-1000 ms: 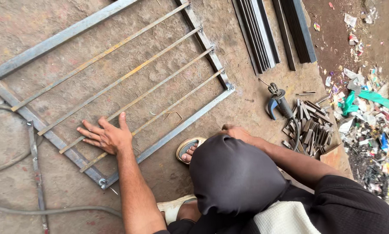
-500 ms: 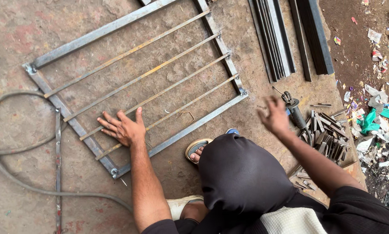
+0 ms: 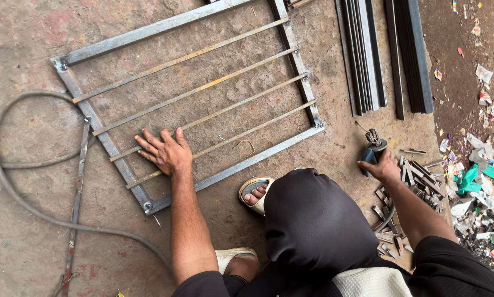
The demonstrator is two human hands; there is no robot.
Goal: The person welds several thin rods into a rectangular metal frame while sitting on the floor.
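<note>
The metal frame (image 3: 186,93) is lying flat on the floor (image 3: 26,33). The left hand (image 3: 166,151) is pressing open on its bars. The right hand (image 3: 383,168) is wrapping around a tool (image 3: 372,147) beside the metal scraps (image 3: 417,179).

The right hand (image 3: 383,166) covers most of the blue-handled tool (image 3: 372,147).
</note>
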